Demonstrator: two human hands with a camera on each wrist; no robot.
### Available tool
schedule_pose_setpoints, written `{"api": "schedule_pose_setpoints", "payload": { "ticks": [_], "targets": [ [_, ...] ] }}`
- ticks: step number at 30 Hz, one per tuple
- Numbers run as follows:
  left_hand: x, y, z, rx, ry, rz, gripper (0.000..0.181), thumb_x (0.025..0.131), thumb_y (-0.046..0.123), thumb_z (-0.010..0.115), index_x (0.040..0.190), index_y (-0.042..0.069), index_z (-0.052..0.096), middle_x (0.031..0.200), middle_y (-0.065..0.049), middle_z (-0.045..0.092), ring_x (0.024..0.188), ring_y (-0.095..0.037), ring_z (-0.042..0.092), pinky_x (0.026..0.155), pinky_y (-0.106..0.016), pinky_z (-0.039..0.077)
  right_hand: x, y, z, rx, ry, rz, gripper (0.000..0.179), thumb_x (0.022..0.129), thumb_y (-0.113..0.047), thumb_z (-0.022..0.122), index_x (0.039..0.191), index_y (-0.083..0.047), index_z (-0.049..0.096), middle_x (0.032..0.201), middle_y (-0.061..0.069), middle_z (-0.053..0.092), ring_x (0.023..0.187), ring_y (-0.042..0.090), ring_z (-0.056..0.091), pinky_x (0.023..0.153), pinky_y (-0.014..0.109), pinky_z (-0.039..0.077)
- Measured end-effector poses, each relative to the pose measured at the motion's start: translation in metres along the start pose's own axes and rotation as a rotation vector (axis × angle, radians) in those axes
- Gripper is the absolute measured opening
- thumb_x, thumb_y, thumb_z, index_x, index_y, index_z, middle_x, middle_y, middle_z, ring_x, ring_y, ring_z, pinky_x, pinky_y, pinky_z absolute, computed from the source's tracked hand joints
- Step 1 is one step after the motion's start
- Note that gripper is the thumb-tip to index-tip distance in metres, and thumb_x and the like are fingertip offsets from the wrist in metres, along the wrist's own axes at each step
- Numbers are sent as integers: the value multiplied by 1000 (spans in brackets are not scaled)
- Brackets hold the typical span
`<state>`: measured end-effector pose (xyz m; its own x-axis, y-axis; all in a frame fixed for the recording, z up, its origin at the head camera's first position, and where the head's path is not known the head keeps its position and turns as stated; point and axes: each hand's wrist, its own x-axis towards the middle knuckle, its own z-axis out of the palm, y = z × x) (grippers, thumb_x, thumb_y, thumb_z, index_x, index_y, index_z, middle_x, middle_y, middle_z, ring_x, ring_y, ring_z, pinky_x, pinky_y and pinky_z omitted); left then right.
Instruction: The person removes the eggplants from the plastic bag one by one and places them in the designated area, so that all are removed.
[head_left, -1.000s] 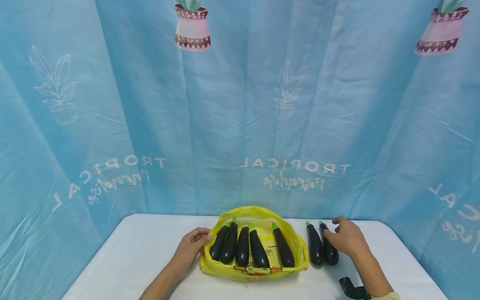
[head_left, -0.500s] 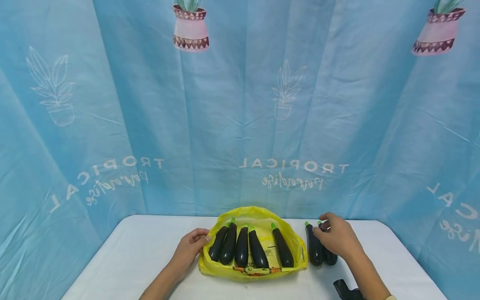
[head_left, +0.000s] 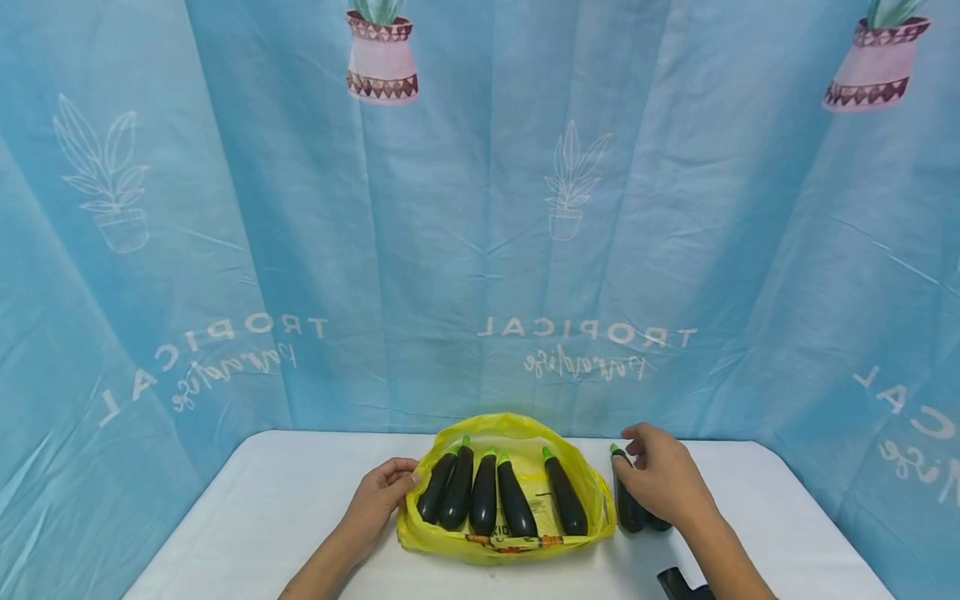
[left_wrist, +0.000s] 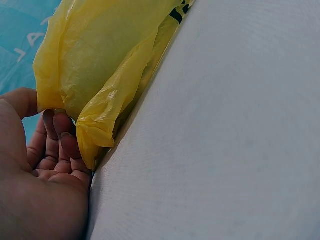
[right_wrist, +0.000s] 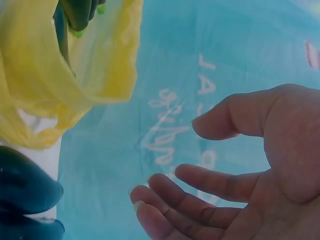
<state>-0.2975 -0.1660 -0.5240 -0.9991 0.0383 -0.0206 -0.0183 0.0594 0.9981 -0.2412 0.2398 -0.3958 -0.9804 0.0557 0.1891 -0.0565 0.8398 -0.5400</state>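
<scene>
Several dark eggplants (head_left: 483, 498) with green stem ends lie in an open yellow plastic bag (head_left: 517, 422) on the table. At its left side my left hand (head_left: 381, 497) pinches the rim; the left wrist view shows the thumb and fingers on the yellow film (left_wrist: 95, 65). Right of the bag, two more eggplants lie side by side. My right hand (head_left: 663, 477) is over their upper ends, hiding most of the farther-right eggplant (head_left: 659, 523) and part of the nearer eggplant (head_left: 628, 507). In the right wrist view, thumb and fingers are apart with nothing between them.
A white cloth (head_left: 285, 492) covers the table. Behind and at both sides hangs a blue curtain (head_left: 465, 250) with printed pots and lettering. A black device (head_left: 678, 583) shows by the right forearm.
My right hand has moved left, from the farther-right eggplant toward the one closer to the bag. My left hand stays at the bag's rim, and the eggplants lie where they were.
</scene>
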Motion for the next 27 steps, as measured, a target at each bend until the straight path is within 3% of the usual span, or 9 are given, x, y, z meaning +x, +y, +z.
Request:
{"api": "schedule_pose_setpoints", "payload": {
  "ticks": [12,27],
  "targets": [
    [-1,2,0,10,-5,-11,34,100,21,71,125,-1,66,106,-7,72,93,-18,64,75,-27,54,-9,-15,10,80,19,-57,38,94,-18,72,128,-1,68,105,6,68,89,22,67,75,41,57],
    [1,0,-1,1,-6,-4,32,99,20,71,123,-2,66,106,-9,73,92,-19,65,75,-27,54,-12,-28,34,57,0,-77,35,92,-17,75,124,-5,70,107,6,69,94,23,68,82,43,59]
  ]
}}
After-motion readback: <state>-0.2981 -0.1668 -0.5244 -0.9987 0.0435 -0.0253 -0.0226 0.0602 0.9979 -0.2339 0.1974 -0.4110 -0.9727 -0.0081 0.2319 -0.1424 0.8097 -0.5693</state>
